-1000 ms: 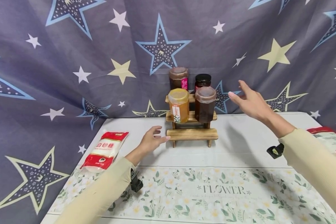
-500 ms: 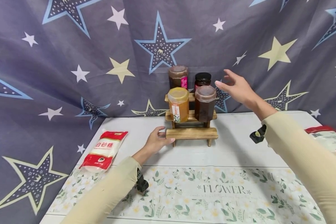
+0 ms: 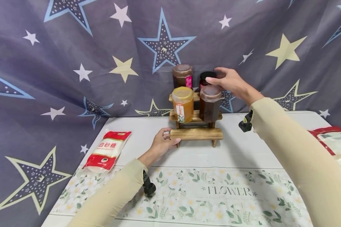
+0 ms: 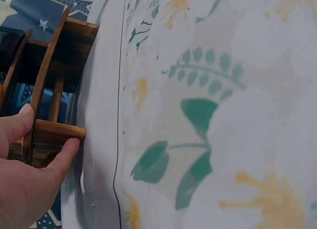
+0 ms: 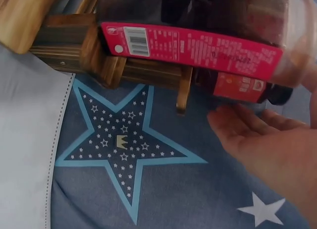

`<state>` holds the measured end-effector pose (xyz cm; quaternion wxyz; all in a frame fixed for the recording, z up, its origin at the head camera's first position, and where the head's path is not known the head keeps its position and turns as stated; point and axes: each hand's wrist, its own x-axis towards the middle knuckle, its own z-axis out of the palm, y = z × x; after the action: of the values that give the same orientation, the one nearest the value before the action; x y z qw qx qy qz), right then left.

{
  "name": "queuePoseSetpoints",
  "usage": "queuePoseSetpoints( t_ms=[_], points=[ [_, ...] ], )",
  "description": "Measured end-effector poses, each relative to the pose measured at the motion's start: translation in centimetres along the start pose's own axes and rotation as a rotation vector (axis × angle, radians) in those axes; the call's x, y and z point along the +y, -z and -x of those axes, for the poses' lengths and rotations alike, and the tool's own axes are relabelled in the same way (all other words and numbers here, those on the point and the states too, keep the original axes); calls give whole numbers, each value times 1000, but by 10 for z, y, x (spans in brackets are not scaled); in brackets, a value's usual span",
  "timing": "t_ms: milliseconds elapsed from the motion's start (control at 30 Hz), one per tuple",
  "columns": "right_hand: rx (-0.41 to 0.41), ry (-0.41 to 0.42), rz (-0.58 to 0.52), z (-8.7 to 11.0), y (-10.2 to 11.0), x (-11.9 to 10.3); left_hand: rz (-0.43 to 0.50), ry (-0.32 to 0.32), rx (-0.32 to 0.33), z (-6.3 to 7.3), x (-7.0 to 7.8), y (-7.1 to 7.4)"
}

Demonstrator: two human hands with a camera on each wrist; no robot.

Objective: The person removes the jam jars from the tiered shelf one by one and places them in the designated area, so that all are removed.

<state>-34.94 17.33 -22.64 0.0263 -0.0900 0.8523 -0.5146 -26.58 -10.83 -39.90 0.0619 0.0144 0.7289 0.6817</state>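
A three-step wooden rack (image 3: 197, 134) stands on the table. My left hand (image 3: 160, 145) grips the left end of its lowest step, thumb and fingers on either side of the wood (image 4: 58, 131). On the middle step sit an amber honey jar (image 3: 184, 108) and a dark brown jar (image 3: 209, 108). A taller brown jar (image 3: 181, 76) and a small black-lidded jar (image 3: 207, 75) occupy the top step. My right hand (image 3: 234, 83) reaches around that small jar, thumb overlapping its lid. In the right wrist view, the fingers (image 5: 235, 122) lie extended beside its red label (image 5: 240, 87).
A red and white bag of white sugar (image 3: 107, 149) lies to the left on the table. Another red and white bag (image 3: 333, 142) lies at the right edge. A starry cloth (image 3: 164, 50) hangs directly behind the rack. A floral runner (image 3: 187, 192) covers the table's front.
My right hand has moved left to the black-lidded jar. My left hand has moved right onto the end of the rack's lowest step and taken hold of it. The jars stay in place.
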Motion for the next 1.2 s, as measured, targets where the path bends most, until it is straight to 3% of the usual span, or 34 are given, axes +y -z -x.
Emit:
queuePoseSetpoints(
  t_ms=[333, 733, 967, 1200],
  points=[
    [74, 32, -3, -5, -8, 1, 42, 13, -15, 0, 1, -6],
    [167, -1, -56, 1, -7, -1, 49, 21, -16, 1, 1, -4],
    [230, 43, -286, 12, 16, -1, 44, 32, -26, 2, 1, -1],
    [268, 45, -358, 35, 44, 13, 40, 48, -19, 1, 0, 3]
  ],
)
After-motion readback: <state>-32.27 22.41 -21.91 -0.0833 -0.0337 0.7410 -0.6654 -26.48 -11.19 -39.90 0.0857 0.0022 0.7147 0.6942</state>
